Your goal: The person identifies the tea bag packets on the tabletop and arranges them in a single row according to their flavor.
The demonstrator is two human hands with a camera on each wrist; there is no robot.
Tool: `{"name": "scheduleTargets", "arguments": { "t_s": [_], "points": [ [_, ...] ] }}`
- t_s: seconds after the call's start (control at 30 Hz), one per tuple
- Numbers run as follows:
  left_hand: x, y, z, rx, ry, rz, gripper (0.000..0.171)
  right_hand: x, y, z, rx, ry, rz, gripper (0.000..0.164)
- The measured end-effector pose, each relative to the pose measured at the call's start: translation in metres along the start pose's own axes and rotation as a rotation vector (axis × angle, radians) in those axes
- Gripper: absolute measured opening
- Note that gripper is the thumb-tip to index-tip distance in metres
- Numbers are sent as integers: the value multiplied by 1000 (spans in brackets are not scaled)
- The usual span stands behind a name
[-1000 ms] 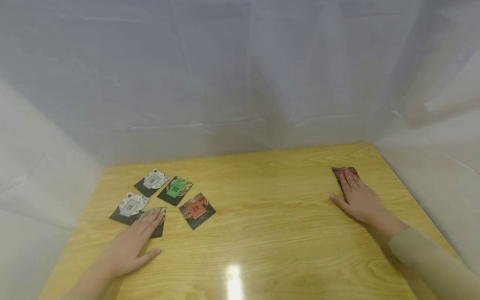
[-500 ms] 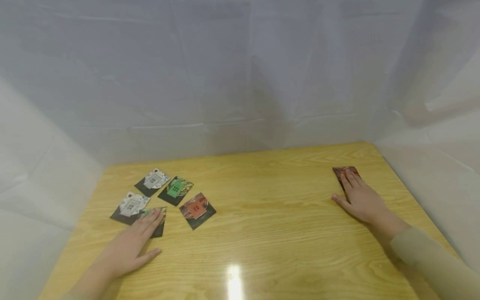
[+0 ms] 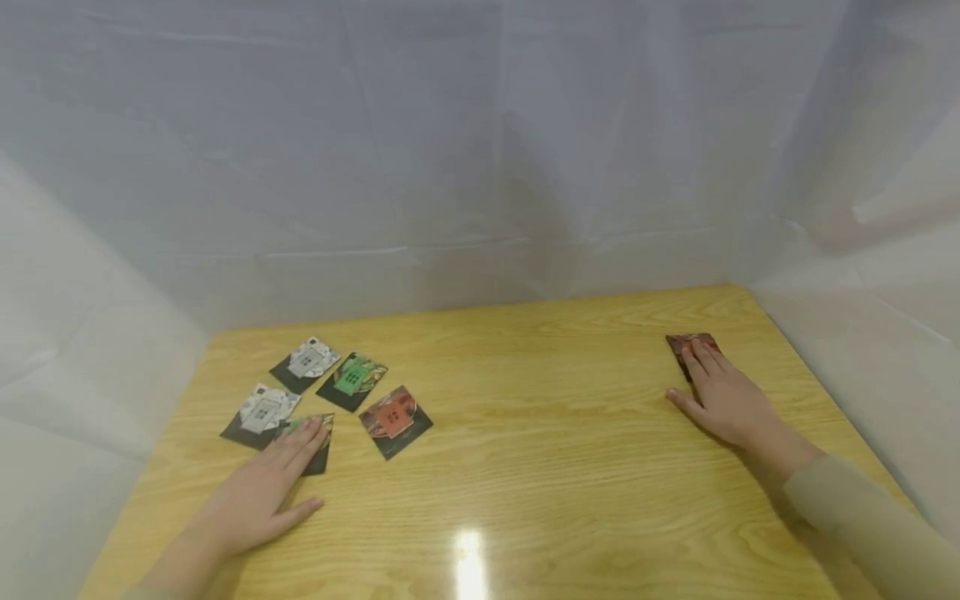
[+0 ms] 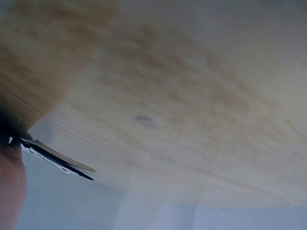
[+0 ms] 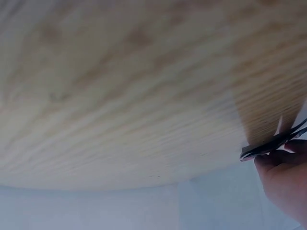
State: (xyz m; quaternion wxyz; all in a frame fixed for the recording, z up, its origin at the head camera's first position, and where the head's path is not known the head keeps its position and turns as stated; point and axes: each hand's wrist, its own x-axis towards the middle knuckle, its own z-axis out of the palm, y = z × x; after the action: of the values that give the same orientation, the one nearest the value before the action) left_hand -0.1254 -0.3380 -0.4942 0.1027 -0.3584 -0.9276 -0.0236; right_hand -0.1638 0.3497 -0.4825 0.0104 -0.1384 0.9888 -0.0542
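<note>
My left hand (image 3: 255,492) lies with straight fingers on a flat square packet with a green and black print (image 3: 318,458), covering much of it. At the right, my right hand (image 3: 723,400) rests its outstretched fingertips on a dark red packet (image 3: 678,342), its lower part hidden under the fingers. Seen edge-on in the right wrist view, that dark packet (image 5: 268,146) lies under the fingers (image 5: 283,165). Beside the left hand are a grey-white packet (image 3: 262,412) and, further off, a second grey-white one (image 3: 303,364), a green one (image 3: 351,380) and a red one (image 3: 395,421).
The packets lie on a yellow wood-grain table (image 3: 525,417), most of them grouped on its left side. White sheeting (image 3: 450,167) stands behind the table and along both sides. A bright light reflection shows near the front middle of the tabletop.
My right hand and the dark red packet appear very slightly further right than a second ago. The left hand and the other packets look practically unchanged.
</note>
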Motion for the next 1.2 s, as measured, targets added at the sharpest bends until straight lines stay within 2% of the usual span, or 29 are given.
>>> {"name": "scheduleTargets", "arguments": {
  "t_s": [0.23,0.4,0.5,0.67,0.9,1.2],
  "points": [
    [1,-1,1,4,3,6,94,0,3,1,-26,38,-16,86],
    [1,-2,2,6,4,6,95,4,4,0,-41,97,-53,84],
    [1,-2,2,4,9,9,95,7,2,-1,-54,102,-79,83],
    [1,-3,3,4,5,12,95,14,-8,-4,-68,80,-117,82],
    [1,-3,5,8,5,15,96,26,-25,-8,-60,115,-175,76],
    [1,-1,2,6,5,9,96,48,-48,-12,-92,97,-238,78]
  ]
}}
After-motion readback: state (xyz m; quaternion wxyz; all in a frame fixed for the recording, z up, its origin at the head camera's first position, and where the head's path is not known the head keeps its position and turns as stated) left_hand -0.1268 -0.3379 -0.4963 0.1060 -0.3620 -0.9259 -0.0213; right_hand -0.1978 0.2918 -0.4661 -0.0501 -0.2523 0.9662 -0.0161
